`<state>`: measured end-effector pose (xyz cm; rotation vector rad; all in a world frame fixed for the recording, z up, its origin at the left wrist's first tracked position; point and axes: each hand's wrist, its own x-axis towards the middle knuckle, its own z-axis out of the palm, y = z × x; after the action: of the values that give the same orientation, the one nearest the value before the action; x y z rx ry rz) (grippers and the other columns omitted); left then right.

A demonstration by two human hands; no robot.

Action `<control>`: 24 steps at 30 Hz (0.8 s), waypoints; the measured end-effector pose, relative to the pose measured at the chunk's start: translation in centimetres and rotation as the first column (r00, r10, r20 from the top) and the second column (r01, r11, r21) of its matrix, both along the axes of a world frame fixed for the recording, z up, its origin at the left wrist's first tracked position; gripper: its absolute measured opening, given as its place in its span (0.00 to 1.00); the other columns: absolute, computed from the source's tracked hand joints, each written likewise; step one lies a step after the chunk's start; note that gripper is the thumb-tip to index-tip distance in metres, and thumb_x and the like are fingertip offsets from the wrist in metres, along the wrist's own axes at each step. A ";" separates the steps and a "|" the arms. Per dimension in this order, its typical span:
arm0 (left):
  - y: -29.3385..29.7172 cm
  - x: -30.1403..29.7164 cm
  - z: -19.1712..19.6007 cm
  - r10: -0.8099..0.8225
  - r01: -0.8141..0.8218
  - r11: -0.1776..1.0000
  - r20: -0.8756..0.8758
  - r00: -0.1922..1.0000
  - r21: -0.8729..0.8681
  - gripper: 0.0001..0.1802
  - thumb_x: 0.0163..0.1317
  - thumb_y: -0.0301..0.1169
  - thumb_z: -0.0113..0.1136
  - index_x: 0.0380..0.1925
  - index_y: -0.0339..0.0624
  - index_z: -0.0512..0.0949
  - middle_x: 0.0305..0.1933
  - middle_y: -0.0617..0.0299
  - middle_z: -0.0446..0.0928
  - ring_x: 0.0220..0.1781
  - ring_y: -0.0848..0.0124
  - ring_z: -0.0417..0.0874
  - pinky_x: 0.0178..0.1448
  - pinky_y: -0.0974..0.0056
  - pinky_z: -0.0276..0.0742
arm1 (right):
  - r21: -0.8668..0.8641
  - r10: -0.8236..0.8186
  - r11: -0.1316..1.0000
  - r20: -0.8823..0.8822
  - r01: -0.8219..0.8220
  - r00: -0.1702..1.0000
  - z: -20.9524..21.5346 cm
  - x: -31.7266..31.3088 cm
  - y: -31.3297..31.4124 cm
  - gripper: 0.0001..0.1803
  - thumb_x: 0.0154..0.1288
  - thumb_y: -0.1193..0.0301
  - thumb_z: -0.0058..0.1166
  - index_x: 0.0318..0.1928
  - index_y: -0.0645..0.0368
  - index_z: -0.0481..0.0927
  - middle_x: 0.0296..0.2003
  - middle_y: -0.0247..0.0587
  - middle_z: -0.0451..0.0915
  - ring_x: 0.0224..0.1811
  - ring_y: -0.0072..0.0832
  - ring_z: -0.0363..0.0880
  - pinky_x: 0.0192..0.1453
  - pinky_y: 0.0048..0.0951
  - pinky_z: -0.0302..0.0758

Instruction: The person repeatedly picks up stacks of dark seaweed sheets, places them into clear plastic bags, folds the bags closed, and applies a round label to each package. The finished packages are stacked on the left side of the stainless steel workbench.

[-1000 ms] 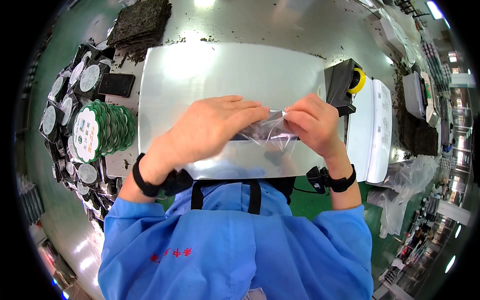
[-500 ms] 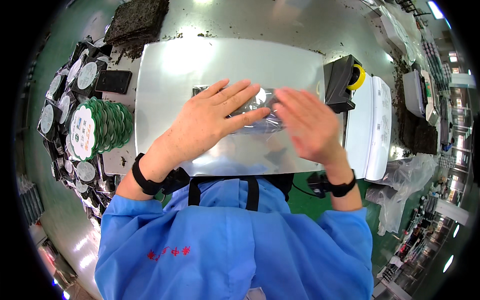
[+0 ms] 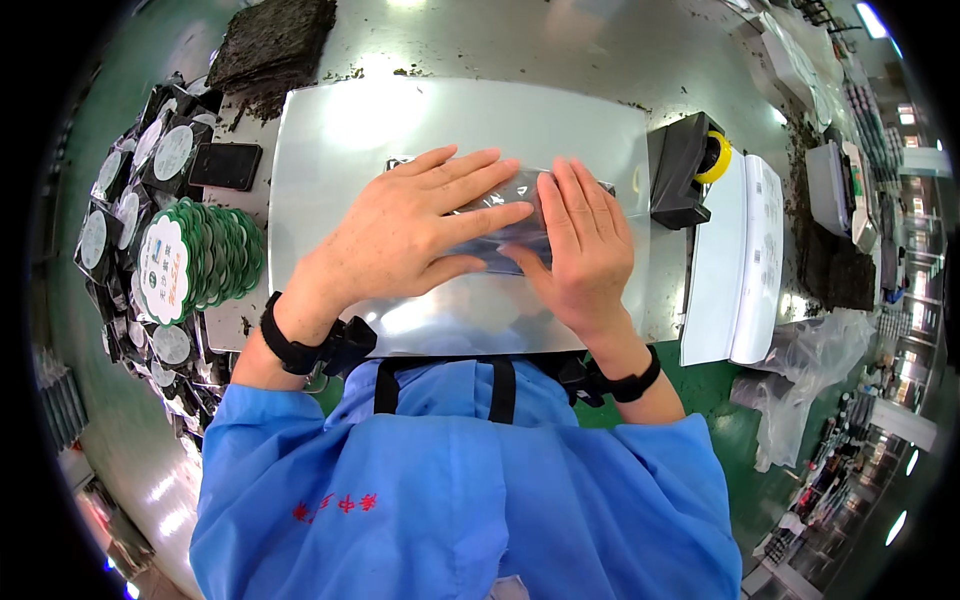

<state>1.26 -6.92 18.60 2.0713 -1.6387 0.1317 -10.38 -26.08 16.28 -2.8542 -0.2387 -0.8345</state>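
A shiny clear plastic packet (image 3: 515, 205) with dark contents lies in the middle of the metal sheet (image 3: 460, 120). My left hand (image 3: 415, 222) rests flat over its left part, fingers stretched out and slightly apart. On its right part lies my right hand (image 3: 588, 235), also flat, with straight fingers and the thumb pointing toward the left hand. Both palms hide much of the packet. Neither hand grips anything.
On the left are a stack of green-edged round labels (image 3: 205, 262), a black phone (image 3: 226, 166) and a heap of dark packets (image 3: 120, 220). A tape dispenser (image 3: 680, 165) and white paper sheets (image 3: 735, 270) stand right. Dark pressed slabs (image 3: 272, 45) lie at the back left.
My right hand has moved left and come down flat on the packet; it was blurred and turned before. The left hand stays nearly in place.
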 end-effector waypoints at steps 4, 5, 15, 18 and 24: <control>-1.2 0.3 -1.3 0.069 -0.065 0.994 0.041 0.997 -0.085 0.24 0.54 0.29 0.64 0.54 0.53 0.80 0.62 0.61 0.77 0.64 0.59 0.76 0.65 0.50 0.74 | 0.032 0.008 0.999 0.043 -0.009 0.999 -0.5 0.3 -0.4 0.39 0.40 0.57 0.71 0.54 0.67 0.78 0.57 0.53 0.76 0.62 0.47 0.74 0.62 0.44 0.71; -1.3 0.5 -1.2 0.069 -0.064 0.995 0.057 0.996 -0.082 0.24 0.54 0.30 0.64 0.54 0.53 0.80 0.60 0.61 0.78 0.63 0.59 0.77 0.64 0.50 0.74 | 0.030 0.048 0.998 -0.001 -0.048 0.999 0.2 0.3 -0.6 0.39 0.43 0.54 0.70 0.54 0.67 0.78 0.57 0.53 0.76 0.62 0.47 0.73 0.62 0.44 0.70; -0.8 0.4 0.4 -0.007 0.007 0.999 -0.002 1.000 0.034 0.35 0.44 0.33 0.69 0.59 0.52 0.77 0.65 0.60 0.73 0.68 0.58 0.73 0.67 0.48 0.73 | 0.259 0.122 0.960 -0.031 -0.110 0.992 0.1 -0.4 -1.5 0.38 0.59 0.43 0.57 0.53 0.67 0.78 0.58 0.52 0.76 0.62 0.47 0.72 0.62 0.45 0.68; -0.7 0.3 0.1 -0.003 0.003 1.000 0.017 1.000 0.030 0.34 0.45 0.33 0.69 0.58 0.51 0.77 0.65 0.60 0.74 0.67 0.58 0.73 0.67 0.48 0.72 | 0.181 -0.031 0.983 -0.032 0.036 0.999 -0.1 0.0 0.0 0.32 0.51 0.57 0.68 0.52 0.64 0.78 0.57 0.49 0.77 0.61 0.44 0.74 0.61 0.43 0.68; -1.5 0.4 -0.4 0.056 -0.055 0.997 0.014 0.998 -0.046 0.29 0.49 0.30 0.69 0.55 0.51 0.80 0.61 0.60 0.78 0.65 0.60 0.76 0.66 0.51 0.73 | 0.170 -0.083 0.983 0.106 0.064 0.991 -1.3 0.3 0.5 0.30 0.46 0.66 0.71 0.52 0.60 0.77 0.55 0.45 0.77 0.59 0.41 0.75 0.58 0.43 0.70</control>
<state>1.69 -8.42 18.21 2.0865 -1.5729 0.2021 -10.07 -25.58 15.00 -2.6788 -0.0723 -0.9818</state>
